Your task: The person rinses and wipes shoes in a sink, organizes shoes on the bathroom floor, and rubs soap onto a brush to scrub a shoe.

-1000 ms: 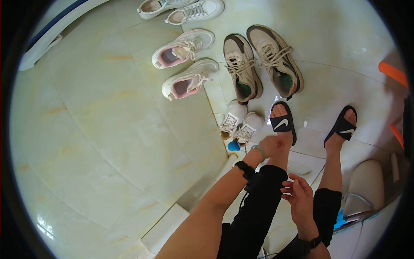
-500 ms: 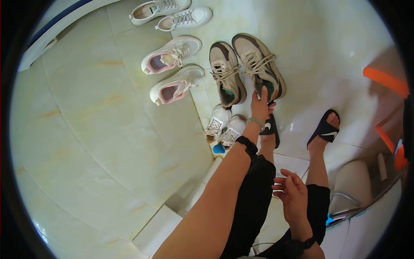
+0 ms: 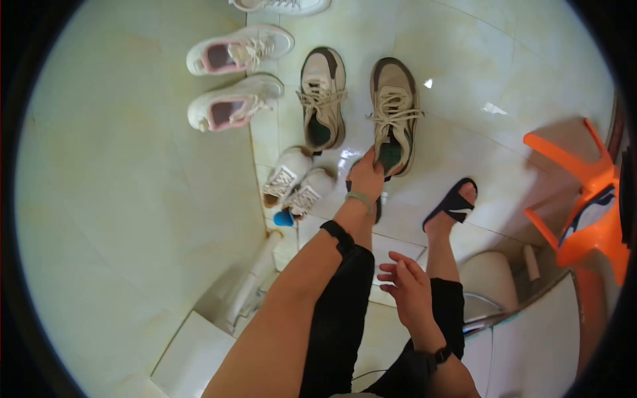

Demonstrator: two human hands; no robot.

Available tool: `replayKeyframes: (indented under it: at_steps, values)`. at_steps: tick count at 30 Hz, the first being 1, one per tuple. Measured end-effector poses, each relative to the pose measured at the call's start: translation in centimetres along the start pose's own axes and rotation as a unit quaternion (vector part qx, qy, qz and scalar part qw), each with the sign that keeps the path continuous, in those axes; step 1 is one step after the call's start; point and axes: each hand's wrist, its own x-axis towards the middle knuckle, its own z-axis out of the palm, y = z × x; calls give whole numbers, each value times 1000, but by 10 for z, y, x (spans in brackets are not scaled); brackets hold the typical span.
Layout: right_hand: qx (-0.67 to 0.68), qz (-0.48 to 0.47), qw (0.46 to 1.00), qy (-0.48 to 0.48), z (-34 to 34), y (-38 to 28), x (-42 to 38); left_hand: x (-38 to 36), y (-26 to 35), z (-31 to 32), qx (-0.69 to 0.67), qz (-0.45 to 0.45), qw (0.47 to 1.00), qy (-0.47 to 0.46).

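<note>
My left hand (image 3: 367,174) is closed on the heel of a beige and brown lace-up sneaker (image 3: 394,109), with part of the fingers hidden against the shoe. Its toe points away from me and the green inside shows. To its left stands the matching sneaker (image 3: 321,93), with a gap of floor between the two. Held up in front of my knees, my right hand (image 3: 410,292) is empty, its fingers slightly bent and apart.
White sneakers with pink lining (image 3: 232,106) line the wall at left. Small white shoes (image 3: 306,194) and a blue item (image 3: 283,217) sit nearer. Around me are my black slide (image 3: 452,204), an orange stool (image 3: 590,179), a toilet brush holder-like beige container (image 3: 488,278) and a white box (image 3: 192,355).
The right-hand beige sneaker has moved right and turned straighter, widening the gap from its mate. My left hand has gripped its heel. The view has shifted, showing more of the orange stool.
</note>
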Motion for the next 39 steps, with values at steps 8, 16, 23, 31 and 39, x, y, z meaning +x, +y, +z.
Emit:
replayKeyframes:
  at_steps: [8, 16, 23, 31, 39]
  values:
    - [-99, -110, 983, 109, -9, 33, -9, -111, 41, -43, -22, 56, 995, -80]
    - [-349, -268, 888, 136, 35, -15, -96, -238, 111, -120, -33, 48, 990, -129]
    - [-472, -339, 802, 138, 55, -38, -180, -294, 183, -173, -53, 127, 986, -95]
    - [-403, -462, 782, 112, 93, -40, -280, -318, 273, -258, -36, 85, 985, -144]
    - [-276, -502, 811, 121, 105, -35, -384, -340, 371, -274, 102, 428, 897, 55]
